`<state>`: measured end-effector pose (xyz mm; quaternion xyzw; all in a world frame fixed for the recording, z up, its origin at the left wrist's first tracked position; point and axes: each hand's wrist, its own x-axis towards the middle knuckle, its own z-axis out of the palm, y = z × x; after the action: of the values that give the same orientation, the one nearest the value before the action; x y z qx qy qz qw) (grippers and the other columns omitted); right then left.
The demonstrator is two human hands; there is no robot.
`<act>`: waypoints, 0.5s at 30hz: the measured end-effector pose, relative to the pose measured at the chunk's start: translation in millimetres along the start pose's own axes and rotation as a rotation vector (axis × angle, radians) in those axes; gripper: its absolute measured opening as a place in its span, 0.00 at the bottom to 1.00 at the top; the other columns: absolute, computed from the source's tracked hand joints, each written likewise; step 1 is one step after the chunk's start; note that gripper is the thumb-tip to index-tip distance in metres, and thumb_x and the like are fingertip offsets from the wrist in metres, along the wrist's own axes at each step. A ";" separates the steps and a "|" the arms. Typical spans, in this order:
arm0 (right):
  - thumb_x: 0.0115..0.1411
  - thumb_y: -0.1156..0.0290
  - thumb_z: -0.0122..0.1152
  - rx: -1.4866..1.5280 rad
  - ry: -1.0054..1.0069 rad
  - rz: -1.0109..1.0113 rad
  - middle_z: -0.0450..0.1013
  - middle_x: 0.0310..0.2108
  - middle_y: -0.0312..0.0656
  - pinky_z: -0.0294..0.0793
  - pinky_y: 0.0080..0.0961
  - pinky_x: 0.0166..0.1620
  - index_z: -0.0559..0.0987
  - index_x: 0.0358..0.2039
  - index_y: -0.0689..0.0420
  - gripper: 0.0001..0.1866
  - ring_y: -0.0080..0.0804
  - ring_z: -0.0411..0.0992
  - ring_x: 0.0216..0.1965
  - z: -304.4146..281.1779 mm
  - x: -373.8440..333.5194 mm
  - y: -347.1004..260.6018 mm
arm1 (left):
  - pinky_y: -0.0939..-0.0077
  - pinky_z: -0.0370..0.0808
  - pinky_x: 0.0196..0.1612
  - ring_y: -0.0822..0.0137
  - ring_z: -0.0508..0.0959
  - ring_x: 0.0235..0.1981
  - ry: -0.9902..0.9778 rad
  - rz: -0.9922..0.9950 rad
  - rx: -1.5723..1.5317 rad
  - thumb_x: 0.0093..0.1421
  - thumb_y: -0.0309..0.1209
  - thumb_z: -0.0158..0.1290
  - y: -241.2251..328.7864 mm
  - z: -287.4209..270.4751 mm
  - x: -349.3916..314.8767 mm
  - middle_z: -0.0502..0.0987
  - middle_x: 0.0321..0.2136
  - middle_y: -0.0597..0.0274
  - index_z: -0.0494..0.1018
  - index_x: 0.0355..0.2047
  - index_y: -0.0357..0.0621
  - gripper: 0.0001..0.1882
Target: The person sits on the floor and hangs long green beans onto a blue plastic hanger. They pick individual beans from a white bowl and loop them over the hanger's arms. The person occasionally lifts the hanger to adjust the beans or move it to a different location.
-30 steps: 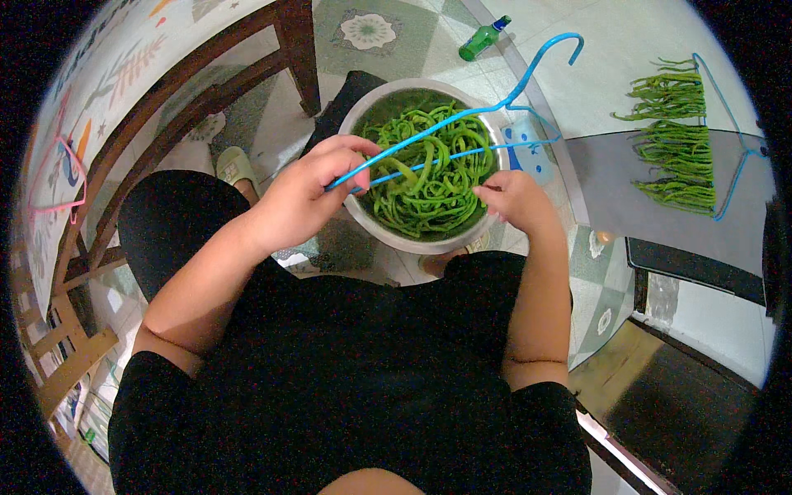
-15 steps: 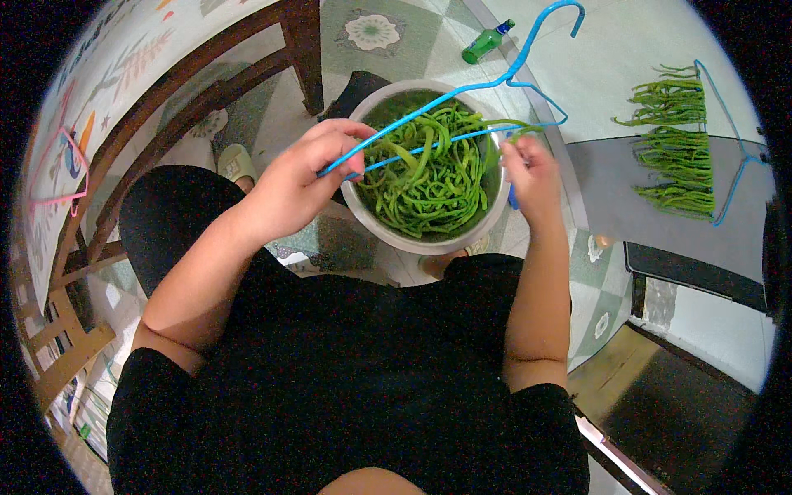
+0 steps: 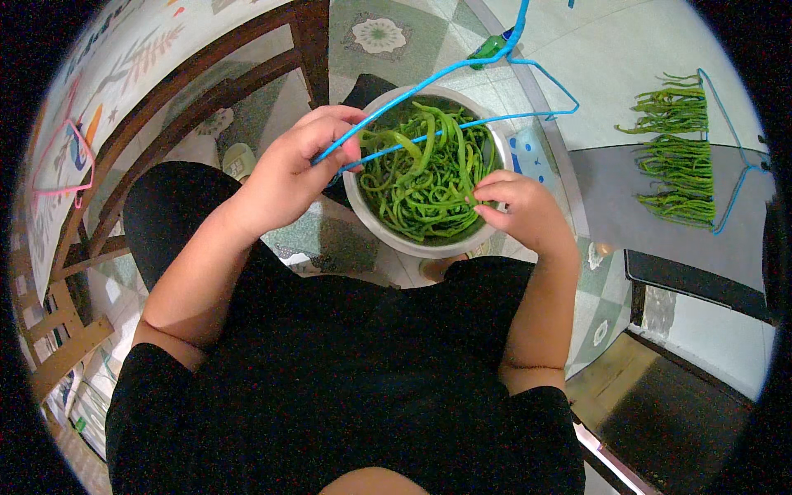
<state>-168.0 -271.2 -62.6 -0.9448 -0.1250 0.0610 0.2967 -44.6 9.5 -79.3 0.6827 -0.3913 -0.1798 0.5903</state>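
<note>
My left hand [image 3: 293, 165] grips one end of a blue clothes hanger [image 3: 433, 78], which slants over a metal bowl [image 3: 388, 235]. Long green beans [image 3: 421, 186], limp and tangled, fill the bowl below the hanger's lower bar. I cannot tell whether any bean lies over that bar. At the bowl's right side, my right hand [image 3: 528, 210] has its thumb and fingertips pinched on a long bean among the others. The hanger's hook runs out of the picture at the top.
To the right, another blue hanger [image 3: 730, 124] carries several rows of beans over a grey surface [image 3: 610, 186]. A green bottle [image 3: 487, 54] lies beyond the bowl, partly behind the hanger. A dark wooden frame [image 3: 309, 58] stands at left, near a pink hanger [image 3: 62, 191].
My right hand has come down from beside the hanger's right end, where it held a bean, to the beans in the bowl. The hanger has shifted slightly upward, its hook leaving view.
</note>
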 end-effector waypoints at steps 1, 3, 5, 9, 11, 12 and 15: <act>0.43 0.77 0.60 -0.068 -0.010 0.034 0.71 0.29 0.43 0.68 0.22 0.32 0.75 0.29 0.62 0.09 0.34 0.70 0.30 2.5 -1.2 3.3 | 0.71 0.66 0.46 0.62 0.67 0.47 -0.002 0.007 0.014 0.52 0.18 0.45 1.2 -0.6 -0.2 0.65 0.47 0.53 0.66 0.28 0.42 0.05; 0.45 0.75 0.59 -0.061 0.061 0.173 0.71 0.28 0.43 0.68 0.23 0.31 0.75 0.29 0.62 0.09 0.33 0.70 0.28 8.3 -2.3 6.6 | 0.72 0.66 0.46 0.62 0.67 0.47 -0.011 0.023 0.042 0.53 0.18 0.45 4.0 -1.2 -0.4 0.65 0.47 0.53 0.66 0.28 0.42 0.05; 0.46 0.73 0.59 -0.039 0.159 0.245 0.71 0.28 0.43 0.67 0.23 0.31 0.75 0.30 0.62 0.09 0.32 0.69 0.28 10.3 0.6 5.4 | 0.72 0.66 0.46 0.62 0.66 0.47 -0.007 0.051 0.017 0.52 0.17 0.45 4.6 -0.5 -1.0 0.65 0.47 0.53 0.66 0.28 0.42 0.06; 0.49 0.74 0.58 0.053 0.427 0.209 0.70 0.26 0.39 0.66 0.17 0.28 0.76 0.32 0.61 0.08 0.23 0.67 0.25 11.0 17.3 -17.4 | 0.71 0.65 0.47 0.62 0.66 0.47 -0.016 0.062 0.020 0.51 0.16 0.45 8.2 2.1 0.8 0.65 0.46 0.53 0.66 0.28 0.43 0.07; 0.50 0.75 0.57 0.172 0.547 0.204 0.70 0.25 0.36 0.65 0.13 0.28 0.76 0.32 0.61 0.07 0.18 0.66 0.25 18.4 23.9 -29.3 | 0.71 0.64 0.48 0.61 0.66 0.47 -0.021 0.086 0.044 0.51 0.16 0.45 8.3 4.1 1.0 0.65 0.46 0.53 0.66 0.29 0.43 0.08; 0.49 0.68 0.59 0.189 0.575 0.233 0.71 0.24 0.42 0.68 0.21 0.29 0.75 0.35 0.58 0.12 0.29 0.69 0.25 23.7 25.9 -31.7 | 0.71 0.64 0.48 0.61 0.66 0.47 -0.023 0.098 0.057 0.50 0.16 0.45 8.4 5.1 1.0 0.65 0.46 0.53 0.66 0.29 0.43 0.08; 0.50 0.68 0.59 0.179 0.555 0.411 0.71 0.24 0.42 0.68 0.21 0.29 0.73 0.40 0.57 0.16 0.29 0.68 0.24 32.5 34.6 -31.2 | 0.74 0.66 0.45 0.62 0.68 0.44 -0.023 0.142 0.084 0.51 0.15 0.44 9.5 8.9 1.4 0.66 0.42 0.54 0.67 0.30 0.42 0.09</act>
<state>-147.1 -219.4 -72.6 -0.9010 0.1588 -0.1290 0.3824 -53.1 2.6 -72.2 0.6752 -0.4526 -0.1287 0.5680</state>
